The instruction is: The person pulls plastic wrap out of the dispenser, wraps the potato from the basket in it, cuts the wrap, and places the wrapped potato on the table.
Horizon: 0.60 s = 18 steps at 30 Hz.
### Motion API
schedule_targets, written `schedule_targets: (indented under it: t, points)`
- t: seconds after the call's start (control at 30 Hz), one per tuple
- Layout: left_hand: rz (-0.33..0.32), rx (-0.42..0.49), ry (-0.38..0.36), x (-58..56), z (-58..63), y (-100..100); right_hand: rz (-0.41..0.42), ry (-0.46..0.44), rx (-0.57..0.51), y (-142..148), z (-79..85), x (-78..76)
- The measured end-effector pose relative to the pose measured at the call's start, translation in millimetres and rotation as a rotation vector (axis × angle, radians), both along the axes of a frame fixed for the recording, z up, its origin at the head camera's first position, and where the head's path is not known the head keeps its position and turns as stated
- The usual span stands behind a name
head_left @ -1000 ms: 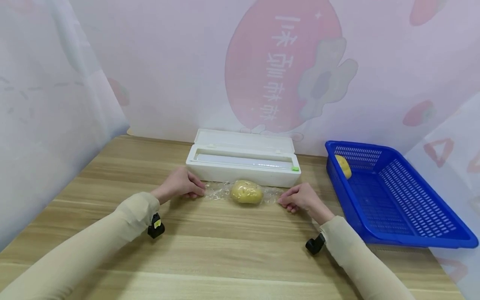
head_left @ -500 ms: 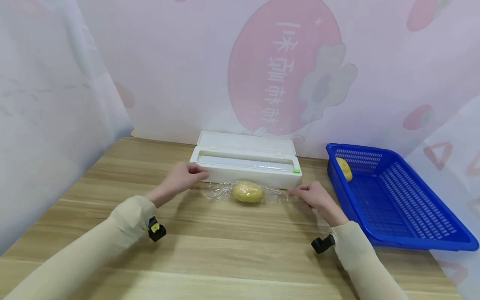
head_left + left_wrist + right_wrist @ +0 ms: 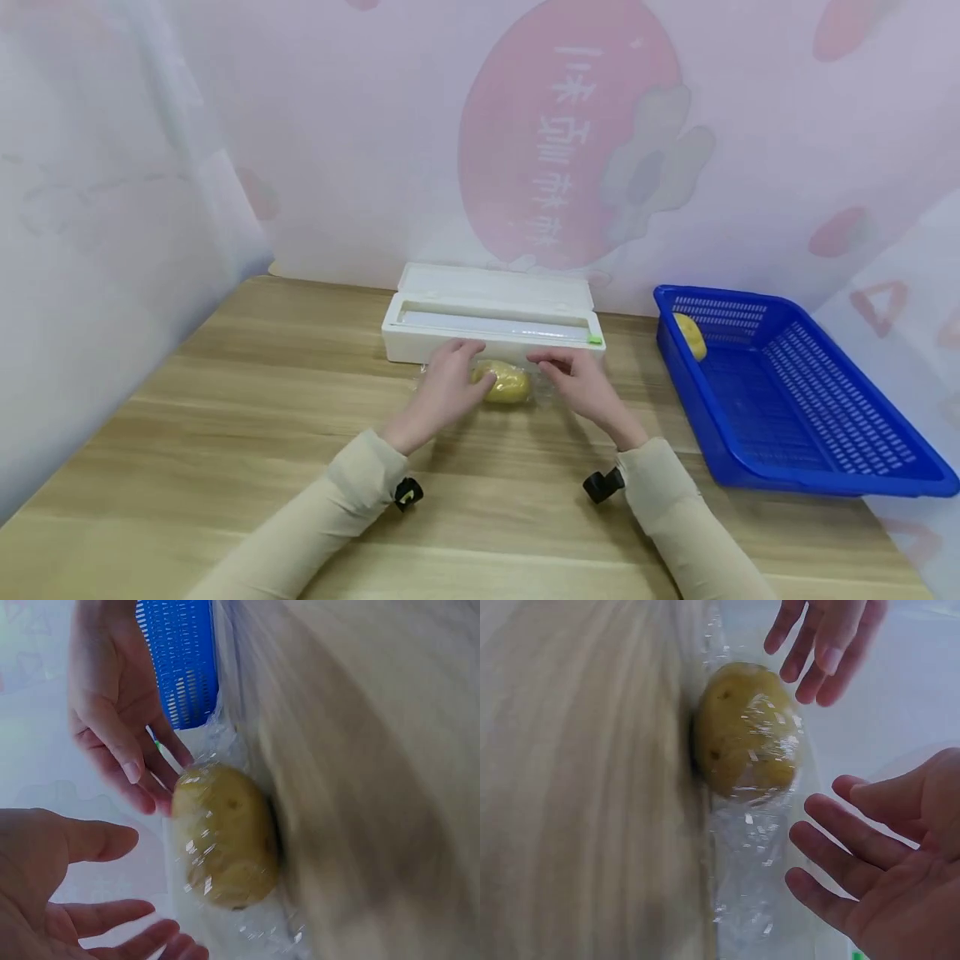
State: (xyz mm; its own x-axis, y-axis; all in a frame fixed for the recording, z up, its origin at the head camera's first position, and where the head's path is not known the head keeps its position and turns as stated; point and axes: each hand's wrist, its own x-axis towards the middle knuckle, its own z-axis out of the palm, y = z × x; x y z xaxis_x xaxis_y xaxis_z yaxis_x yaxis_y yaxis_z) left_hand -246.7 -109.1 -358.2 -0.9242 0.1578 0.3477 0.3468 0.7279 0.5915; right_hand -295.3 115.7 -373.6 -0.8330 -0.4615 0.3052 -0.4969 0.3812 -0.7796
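Note:
A yellow potato (image 3: 508, 382) lies on the table in front of a white box, wrapped in clear plastic film (image 3: 754, 870) that spreads out crinkled at both ends. Just left of the potato is my left hand (image 3: 448, 383), thumb and fingers spread apart, holding nothing. On the other side my right hand (image 3: 581, 382) hovers over the film's right end with loosely bent fingers and nothing in them. Both wrist views show a gap between the fingers of the nearer hand and the potato (image 3: 225, 836).
Behind the potato stands the long white film box (image 3: 495, 346), lid raised, a roll inside and a green slider (image 3: 595, 340) at its right end. A blue basket (image 3: 750, 479) on the right holds another potato (image 3: 690, 335). A printed curtain (image 3: 360, 150) closes off the back.
From the two ends of the film, both hands have come inward toward the potato. They pinched the film ends a second ago and have let go. The potato stays in place.

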Motion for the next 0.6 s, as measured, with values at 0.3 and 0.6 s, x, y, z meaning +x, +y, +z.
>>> schedule_targets:
  t: [0.3, 0.6]
  points:
    - [-0.004, -0.015, 0.011, -4.8, -13.4, 0.4, 0.011, -0.011, 0.049, -9.8, -9.0, 1.7]
    - [-0.025, -0.013, -0.037, -6.2, -21.1, 2.4, -0.041, -0.006, 0.079, -15.0, -11.8, 3.3]
